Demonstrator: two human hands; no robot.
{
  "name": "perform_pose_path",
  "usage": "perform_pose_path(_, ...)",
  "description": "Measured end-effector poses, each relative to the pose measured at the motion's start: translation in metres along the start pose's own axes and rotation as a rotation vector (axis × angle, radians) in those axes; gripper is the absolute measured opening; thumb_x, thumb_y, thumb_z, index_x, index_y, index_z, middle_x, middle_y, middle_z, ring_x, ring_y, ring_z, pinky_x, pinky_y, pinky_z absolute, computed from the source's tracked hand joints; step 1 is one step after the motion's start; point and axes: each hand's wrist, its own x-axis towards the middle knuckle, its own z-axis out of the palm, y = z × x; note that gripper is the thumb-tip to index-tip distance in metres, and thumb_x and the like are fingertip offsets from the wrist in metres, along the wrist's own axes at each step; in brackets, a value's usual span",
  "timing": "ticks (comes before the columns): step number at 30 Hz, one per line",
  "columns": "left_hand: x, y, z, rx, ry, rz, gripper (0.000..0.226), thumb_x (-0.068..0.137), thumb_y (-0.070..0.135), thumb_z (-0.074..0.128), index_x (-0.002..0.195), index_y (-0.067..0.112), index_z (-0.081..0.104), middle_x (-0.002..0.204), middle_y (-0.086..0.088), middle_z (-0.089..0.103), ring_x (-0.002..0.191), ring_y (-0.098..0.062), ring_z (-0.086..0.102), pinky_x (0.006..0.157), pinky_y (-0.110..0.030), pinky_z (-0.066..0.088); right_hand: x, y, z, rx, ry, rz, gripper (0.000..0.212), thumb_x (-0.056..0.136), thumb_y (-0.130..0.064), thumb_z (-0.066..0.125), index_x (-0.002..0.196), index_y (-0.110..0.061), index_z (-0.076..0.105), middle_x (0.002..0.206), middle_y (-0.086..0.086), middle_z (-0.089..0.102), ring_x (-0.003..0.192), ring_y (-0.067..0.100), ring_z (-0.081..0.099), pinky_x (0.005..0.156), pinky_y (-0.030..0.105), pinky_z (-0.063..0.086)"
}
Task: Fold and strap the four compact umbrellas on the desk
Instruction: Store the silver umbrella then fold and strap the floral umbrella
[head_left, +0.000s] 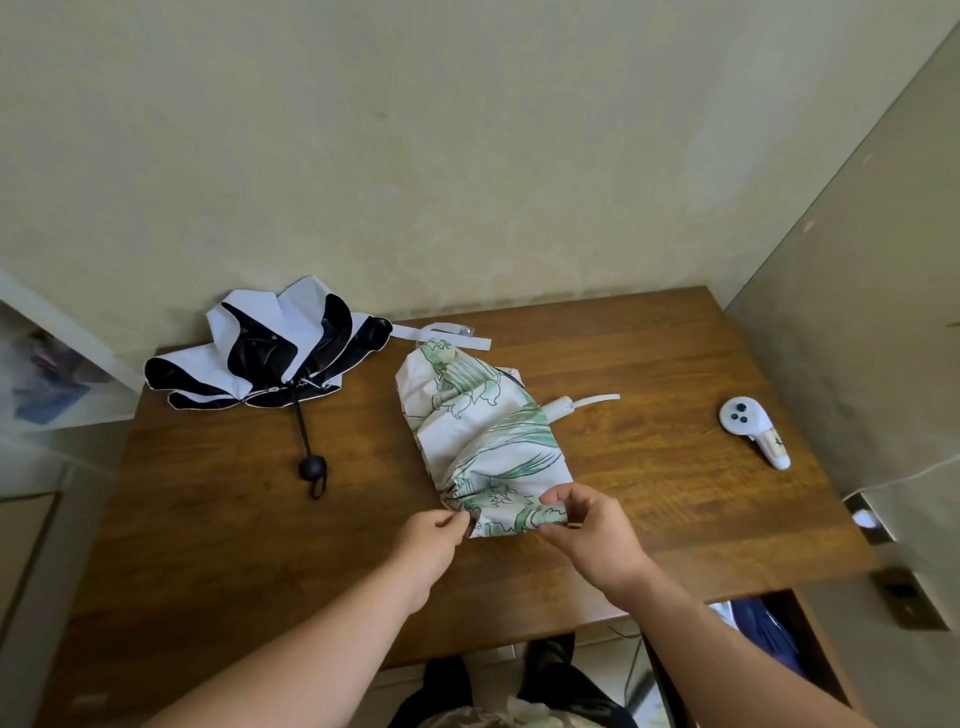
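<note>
Both bare forearms are reaching in from the bottom edge, nearest of all, toward the middle of the wooden desk (649, 519), which is filling most of the lower view and standing against a pale wall.

On the desk, the black-and-white umbrella (270, 358) is lying at the far left corner, half collapsed with its canopy splayed in loose folds, its black shaft running toward the person and ending in a round black handle (312, 466) with a wrist loop. Its white strap (447, 334) is trailing rightward along the back edge, just beside the top of the second umbrella.

The floral umbrella (483, 441), white with green leaf print, is lying at the centre of the desk, its canopy bunched and unstrapped, its white handle (563, 405) sticking out to the right from under the fabric.

The left hand (431, 540) is pinching the near left edge of the floral canopy between thumb and fingertips. The right hand (592, 530) is gripping the near right fold of the same canopy, fingers curled over the cloth.

A white handheld controller (753, 428) is resting on the right side of the desk, well apart from both umbrellas.
</note>
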Motion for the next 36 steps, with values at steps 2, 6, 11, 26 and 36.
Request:
perform_pose_path(2, -0.005, 0.002, 0.004, -0.129, -0.045, -0.133, 0.023, 0.1, 0.042, 0.067, 0.103, 0.02, 0.073, 0.089, 0.002, 0.063, 0.078, -0.014, 0.054, 0.073, -0.028, 0.041, -0.002, 0.007, 0.0, -0.033, 0.008, 0.001, 0.029, 0.083, 0.0, 0.083, 0.096, -0.024, 0.074, 0.092, 0.003, 0.078, 0.079, 0.014, 0.069, 0.077, 0.036, 0.059)
perform_pose_path(6, -0.007, -0.002, 0.016, -0.322, -0.076, -0.32, 0.025, 0.091, 0.043, 0.078, 0.104, 0.023, 0.072, 0.079, 0.005, 0.057, 0.059, -0.009, 0.043, 0.056, -0.024, 0.03, -0.009, 0.016, -0.001, -0.094, 0.024, 0.018, 0.029, 0.081, -0.002, 0.085, 0.094, -0.026, 0.075, 0.091, -0.001, 0.078, 0.084, 0.017, 0.072, 0.081, 0.033, 0.061)
perform_pose_path(11, -0.007, -0.008, 0.024, -0.322, -0.015, -0.27, 0.012, 0.098, 0.034, 0.069, 0.105, 0.024, 0.071, 0.088, 0.0, 0.058, 0.063, -0.012, 0.042, 0.055, -0.024, 0.03, -0.013, 0.03, -0.001, -0.13, 0.025, 0.028, 0.028, 0.079, -0.001, 0.084, 0.091, -0.025, 0.076, 0.087, -0.007, 0.077, 0.08, 0.005, 0.07, 0.08, 0.025, 0.058)
perform_pose_path(26, -0.033, -0.018, 0.042, -0.43, 0.11, -0.257, 0.02, 0.098, 0.05, 0.067, 0.11, 0.033, 0.069, 0.087, 0.003, 0.058, 0.065, -0.009, 0.045, 0.056, -0.023, 0.037, 0.001, 0.036, -0.011, -0.014, -0.094, -0.036, 0.028, 0.081, 0.009, 0.08, 0.093, -0.014, 0.072, 0.074, 0.0, 0.057, 0.067, 0.009, 0.053, 0.068, 0.024, 0.049)
perform_pose_path(36, -0.044, -0.034, 0.049, -0.407, 0.158, -0.263, 0.011, 0.099, 0.032, 0.07, 0.108, 0.027, 0.07, 0.095, 0.002, 0.067, 0.079, -0.014, 0.056, 0.069, -0.03, 0.044, -0.004, 0.054, -0.027, 0.103, -0.229, 0.185, 0.035, 0.085, 0.012, 0.074, 0.11, -0.011, 0.068, 0.08, 0.007, 0.059, 0.07, 0.01, 0.06, 0.07, 0.022, 0.051)
